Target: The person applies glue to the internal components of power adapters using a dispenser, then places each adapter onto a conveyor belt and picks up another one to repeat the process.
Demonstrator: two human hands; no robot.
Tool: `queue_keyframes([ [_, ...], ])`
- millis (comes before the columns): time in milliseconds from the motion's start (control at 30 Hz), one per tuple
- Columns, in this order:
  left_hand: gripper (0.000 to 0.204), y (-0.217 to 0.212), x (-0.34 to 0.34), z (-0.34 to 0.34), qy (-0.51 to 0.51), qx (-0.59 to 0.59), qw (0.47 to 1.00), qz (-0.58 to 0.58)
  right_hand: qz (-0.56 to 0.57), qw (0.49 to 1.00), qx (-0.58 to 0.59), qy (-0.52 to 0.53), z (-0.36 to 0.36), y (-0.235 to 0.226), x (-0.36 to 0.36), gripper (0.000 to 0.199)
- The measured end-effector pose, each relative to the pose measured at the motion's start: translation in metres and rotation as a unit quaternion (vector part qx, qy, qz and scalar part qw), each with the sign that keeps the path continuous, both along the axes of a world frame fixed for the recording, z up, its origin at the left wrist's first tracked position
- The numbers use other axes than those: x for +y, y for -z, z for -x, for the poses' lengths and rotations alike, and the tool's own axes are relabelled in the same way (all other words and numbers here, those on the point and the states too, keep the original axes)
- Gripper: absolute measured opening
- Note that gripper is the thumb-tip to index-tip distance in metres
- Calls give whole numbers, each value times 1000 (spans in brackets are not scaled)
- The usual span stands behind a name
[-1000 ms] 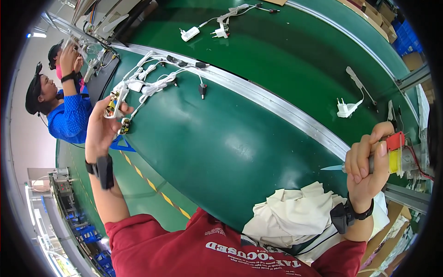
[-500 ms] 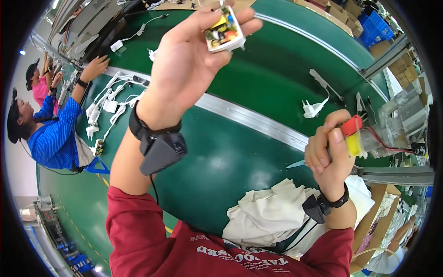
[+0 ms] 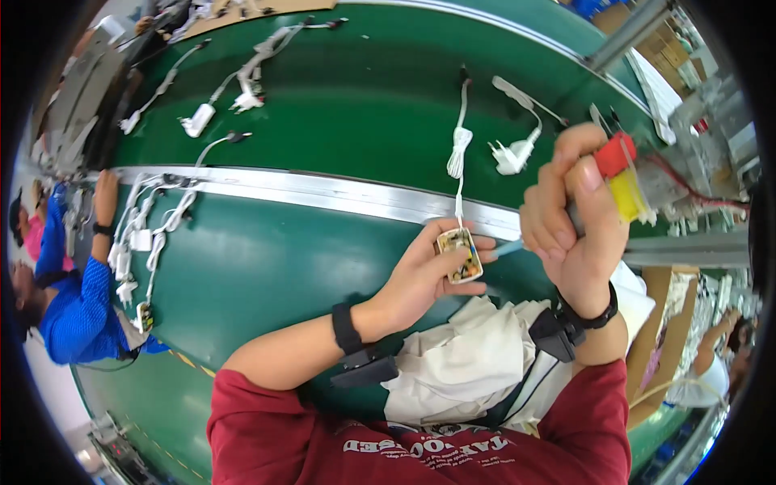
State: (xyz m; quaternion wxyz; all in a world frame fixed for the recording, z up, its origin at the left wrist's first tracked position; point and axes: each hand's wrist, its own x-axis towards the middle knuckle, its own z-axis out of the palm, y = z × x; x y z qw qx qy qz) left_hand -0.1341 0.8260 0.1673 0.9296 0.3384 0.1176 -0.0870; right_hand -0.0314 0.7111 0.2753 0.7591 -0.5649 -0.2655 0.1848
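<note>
Circuitry (image 3: pixel 465 269) lies exposed inside an open white housing (image 3: pixel 477 263), which the left hand (image 3: pixel 420 271) holds above the near side of the green tabletop (image 3: pixel 267 267), close to the metal rail (image 3: pixel 323 187). The fingers of that hand are narrowed around the housing, its thumb lying over the parts and other fingertips reaching past the far edge. From the housing's upper end a white cord (image 3: pixel 457 153) runs across the rail, gathered midway into a tied bundle, to a dark connector (image 3: pixel 465 77). The right hand (image 3: pixel 578 218) is curled tightly around a pale-blue-tipped tool (image 3: pixel 508 248), which points toward the housing (whether it touches the left fingertips, I cannot tell). Just beside the right fist show a red block (image 3: pixel 616 155) and a yellow piece (image 3: pixel 626 196). Crumpled off-white cloth (image 3: pixel 453 356) lies nearer the person, below both hands. Beyond the rail, a pronged white adapter (image 3: pixel 513 158) rests near the cord, and more white adapters (image 3: pixel 198 121) lie farther left. At far left, a cluster of corded adapters (image 3: pixel 141 240) sits near a co-worker's hand (image 3: pixel 106 194) and blue sleeve (image 3: pixel 87 295).
</note>
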Motion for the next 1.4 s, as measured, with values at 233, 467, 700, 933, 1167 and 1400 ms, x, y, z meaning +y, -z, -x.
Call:
queue_keyframes([
  [233,39,-1,-6,7,99,-16,995,4,11,999,-17,-29,-4,5,5,27],
  [467,41,0,-2,7,85,-32,996,11,17,999,-9,-39,-8,5,10,26],
  [700,42,1,6,7,75,-38,996,28,1,998,5,-63,-8,11,18,26],
  [933,41,2,11,7,75,-43,996,18,53,995,-42,-78,-11,-1,22,26],
  [1167,39,8,18,0,25,7,998,55,63,994,-32,-82,-1,1,18,27],
  [1400,38,5,22,0,-3,5,997,81,77,993,-24,-87,-2,0,16,27],
])
